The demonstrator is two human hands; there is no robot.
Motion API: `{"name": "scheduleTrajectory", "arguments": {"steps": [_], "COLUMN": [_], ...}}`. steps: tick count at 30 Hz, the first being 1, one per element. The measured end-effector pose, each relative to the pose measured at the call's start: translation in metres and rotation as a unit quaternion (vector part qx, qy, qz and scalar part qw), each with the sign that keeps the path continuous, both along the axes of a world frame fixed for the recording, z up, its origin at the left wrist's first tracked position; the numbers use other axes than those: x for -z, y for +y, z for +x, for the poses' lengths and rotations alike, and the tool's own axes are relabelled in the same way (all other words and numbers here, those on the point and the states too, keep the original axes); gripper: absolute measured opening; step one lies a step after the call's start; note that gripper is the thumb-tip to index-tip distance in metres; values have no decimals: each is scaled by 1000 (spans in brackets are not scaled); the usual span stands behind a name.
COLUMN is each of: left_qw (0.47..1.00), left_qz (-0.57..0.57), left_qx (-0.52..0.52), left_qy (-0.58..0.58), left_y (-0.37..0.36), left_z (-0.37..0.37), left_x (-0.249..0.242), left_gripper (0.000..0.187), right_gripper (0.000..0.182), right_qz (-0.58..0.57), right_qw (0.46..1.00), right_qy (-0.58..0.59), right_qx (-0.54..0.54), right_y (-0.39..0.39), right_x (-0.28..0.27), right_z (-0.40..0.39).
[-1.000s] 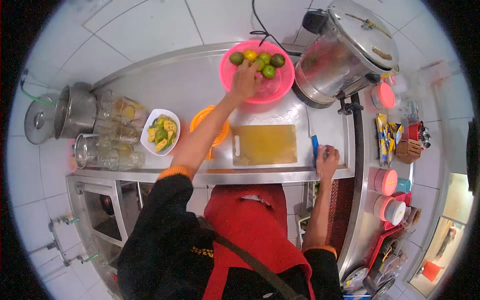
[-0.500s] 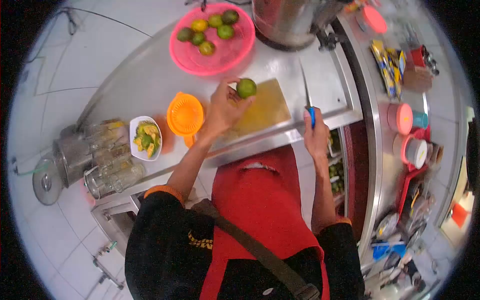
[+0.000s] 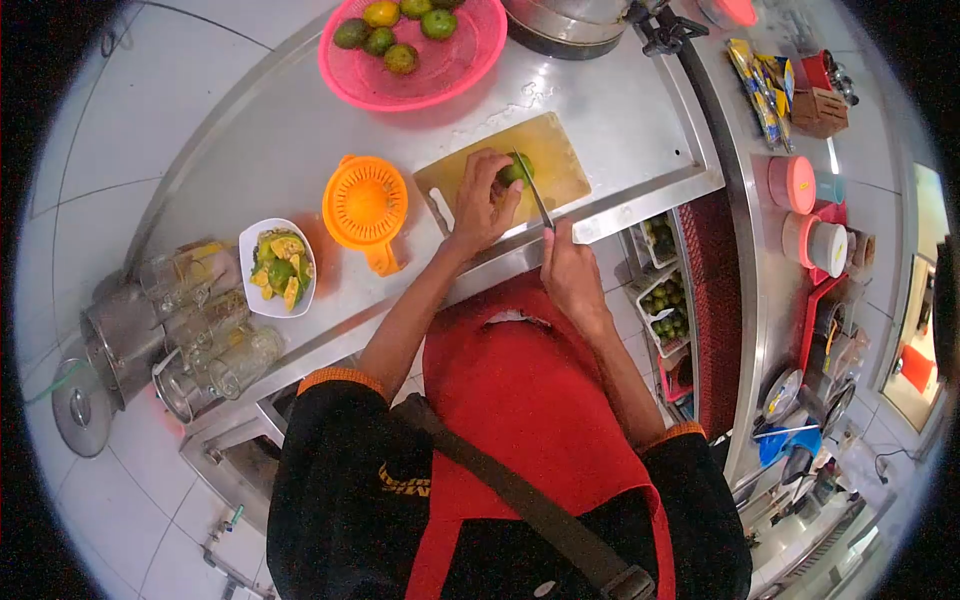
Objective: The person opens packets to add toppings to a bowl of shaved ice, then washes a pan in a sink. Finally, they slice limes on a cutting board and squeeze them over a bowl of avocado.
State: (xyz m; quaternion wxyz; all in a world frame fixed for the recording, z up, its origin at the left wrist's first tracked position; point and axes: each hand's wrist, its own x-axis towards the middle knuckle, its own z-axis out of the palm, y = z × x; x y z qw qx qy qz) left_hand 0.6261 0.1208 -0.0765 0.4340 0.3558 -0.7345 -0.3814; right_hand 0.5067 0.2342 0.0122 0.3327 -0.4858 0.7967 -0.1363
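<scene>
My left hand [image 3: 485,205] is closed around a green citrus fruit [image 3: 516,168], holding it on the yellowish cutting board [image 3: 565,165]. In my right hand [image 3: 574,268] is a knife [image 3: 534,190]. Its blade lies across the right side of the fruit, and whether it has cut in cannot be made out. My right fingers hide the handle. Left of the board stands an orange citrus juicer [image 3: 366,205]. Beside that, a white bowl [image 3: 250,265] holds cut green and yellow citrus pieces. A pink basket [image 3: 440,88] with several whole citrus fruits is behind the board.
Glass mugs [image 3: 245,362] and a metal pot [image 3: 118,325] crowd the counter's left end. A large metal vessel [image 3: 570,28] stands at the back. The steel counter [image 3: 630,120] has a raised front edge. Crates of green fruit [image 3: 664,310] sit below; lidded containers [image 3: 791,184] line the right-hand counter.
The citrus fruit has gone from my raised left hand down onto the board. My right hand has brought the knife leftward, its blade now over the fruit. The view has shifted.
</scene>
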Motion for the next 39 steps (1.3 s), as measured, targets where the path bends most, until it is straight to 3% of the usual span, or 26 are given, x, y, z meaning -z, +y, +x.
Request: {"name": "scheduleTrajectory", "arguments": {"steps": [3,6,11,15,18,19,22,23,27,30,31,32,34,36,38,39], "left_qw": [997,997,999,997,999,1000,1000,996,995,999,998,999,995,999,997,999], "left_qz": [-72,68,38,61,30,-8,12,93,100,50,56,29,81,44,65,-5], "left_qx": [-4,24,24,41,37,14,-3,13,0,10,5,-18,-21,-14,6,-26], "left_qy": [-26,-25,-23,-23,-22,-5,-26,14,19,-18,-8,11,50,8,-40,-38], "left_y": [-6,2,-2,-3,-3,-4,-7,-8,-9,-11,-10,-11,-8,-12,-16,-33], "left_z": [-1,2,3,4,3,1,4,4,3,6,6,2,1,4,6,1], "left_x": [4,-2,7,2,5,13,1,3,2,-3,-7,3,4,-5,-6,-11], "left_gripper": [32,32,33,33,33,32,31,31,29,27,27,27,26,26,34,35], "right_gripper": [26,26,26,30,29,29,29,26,26,27,25,24,24,26,25,25], "right_qz": [-17,-83,-95,-37,-127,-111,-122,-175,-25,-94,-57,-119,-82,-53,27,16], "right_qw": [999,996,995,999,991,994,992,984,1000,995,998,993,995,995,999,999], "right_qy": [34,23,25,17,-16,-3,13,16,15,28,16,-5,-15,24,30,41], "right_qx": [-1,1,4,18,25,-13,-26,-31,-6,-24,-25,-18,-49,-80,-6,-11], "right_y": [-3,-31,-53,-7,-35,-51,-53,-41,-26,-52,-53,-51,-26,3,23,26], "right_x": [6,21,25,16,29,49,53,60,40,63,61,49,49,26,40,41], "right_z": [5,6,6,10,11,6,5,4,12,10,11,13,4,2,1,1]}}
